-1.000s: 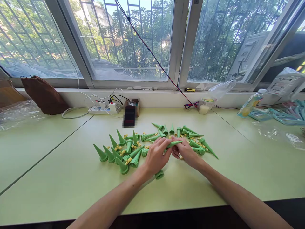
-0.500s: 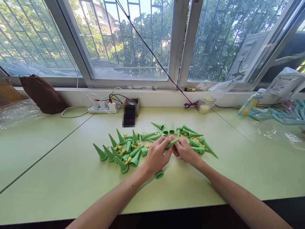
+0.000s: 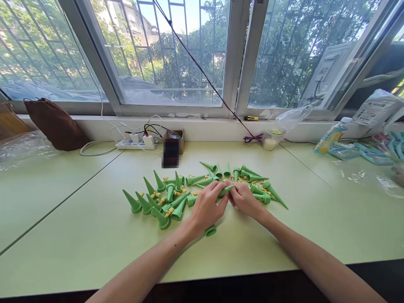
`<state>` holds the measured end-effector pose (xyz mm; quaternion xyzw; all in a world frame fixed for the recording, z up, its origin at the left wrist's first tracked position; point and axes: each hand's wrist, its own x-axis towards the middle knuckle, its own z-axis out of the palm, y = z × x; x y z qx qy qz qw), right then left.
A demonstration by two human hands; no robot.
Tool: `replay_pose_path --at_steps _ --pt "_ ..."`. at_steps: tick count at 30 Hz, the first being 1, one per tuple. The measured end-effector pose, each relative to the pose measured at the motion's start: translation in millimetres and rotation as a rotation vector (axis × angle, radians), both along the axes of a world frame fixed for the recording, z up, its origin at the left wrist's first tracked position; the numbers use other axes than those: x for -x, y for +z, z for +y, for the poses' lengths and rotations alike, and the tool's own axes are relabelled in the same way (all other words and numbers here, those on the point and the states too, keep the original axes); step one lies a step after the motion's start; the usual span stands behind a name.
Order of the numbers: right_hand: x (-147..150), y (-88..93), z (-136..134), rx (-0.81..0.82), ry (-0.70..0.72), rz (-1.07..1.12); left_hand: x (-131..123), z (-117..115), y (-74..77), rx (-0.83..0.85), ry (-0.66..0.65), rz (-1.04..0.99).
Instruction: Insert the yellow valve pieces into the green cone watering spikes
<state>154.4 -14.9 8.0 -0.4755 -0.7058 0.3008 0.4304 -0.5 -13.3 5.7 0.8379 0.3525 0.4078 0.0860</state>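
Observation:
My left hand (image 3: 208, 203) is closed around a green plastic watering spike (image 3: 225, 191), its pointed end toward the right. Against that end rests my right hand (image 3: 245, 199), fingers pinched together; whatever is between them is hidden. Around both hands lie many more green cones, such as an upright spike (image 3: 163, 220) at the left and a lying spike (image 3: 276, 195) at the right. Small yellow valves (image 3: 169, 211) are scattered among them. A green spike's open end (image 3: 210, 230) shows below my left wrist.
Behind the spikes stand a power strip (image 3: 137, 144), a small cardboard box (image 3: 181, 143) and a plastic cup (image 3: 270, 139). A brown bag (image 3: 57, 125) is at the left. To the right are a bottle (image 3: 333, 135) and turquoise plastic pieces (image 3: 374, 154). The table's front edge is near my forearms.
The held spike's tip has shifted slightly left and down, and my right fingers have moved a little against it. A blurred shape has appeared at the right edge.

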Motion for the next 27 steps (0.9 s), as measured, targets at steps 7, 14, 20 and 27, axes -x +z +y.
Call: replay_pose_path --at_steps 7,14,20,27 --pt "-0.1 -0.3 -0.2 0.006 -0.004 -0.027 -1.4 -0.9 1.7 0.039 0.010 0.023" --pt "-0.1 2.0 -1.7 -0.001 -0.003 -0.045 -1.4 -2.1 1.5 0.034 0.008 0.022" --pt "-2.1 -0.1 -1.2 -0.023 0.005 -0.122 -2.2 -4.4 4.4 0.106 -0.024 0.043" --pt "-4.6 -5.2 -0.4 -0.108 0.063 -0.190 -2.0 -6.0 6.0 0.106 -0.019 0.132"
